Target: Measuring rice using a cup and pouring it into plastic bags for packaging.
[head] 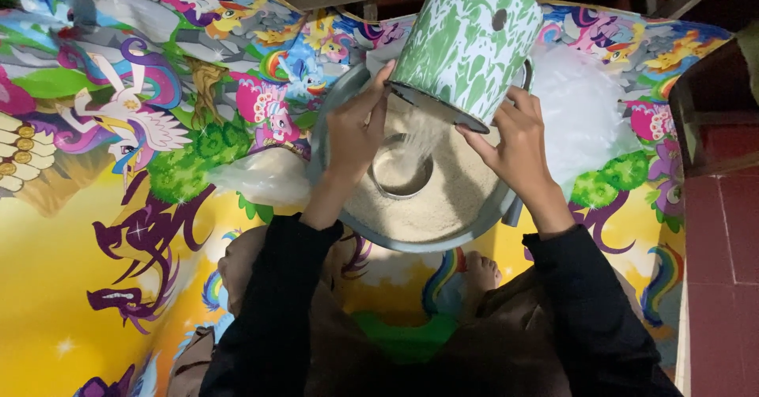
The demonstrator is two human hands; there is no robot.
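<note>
My left hand (353,132) and my right hand (514,144) hold a green-and-white marbled enamel pot (466,37), tilted with its mouth down toward me. Pale grain streams from its rim into a wide grey metal basin (326,132) on the floor. The basin holds a bed of the same grain (466,195) and a small round metal cup (402,177) sunk in the middle, right under the stream. Both hands grip the pot near its lower rim, one on each side. My sleeves are black.
A bright cartoon-printed mat (95,231) covers the floor. A clear plastic bag (581,108) lies at the basin's right, another crumpled one (265,177) at its left. My bare foot (481,274) rests near the basin's front. Red tiles (723,239) and dark wooden boards border the right and top.
</note>
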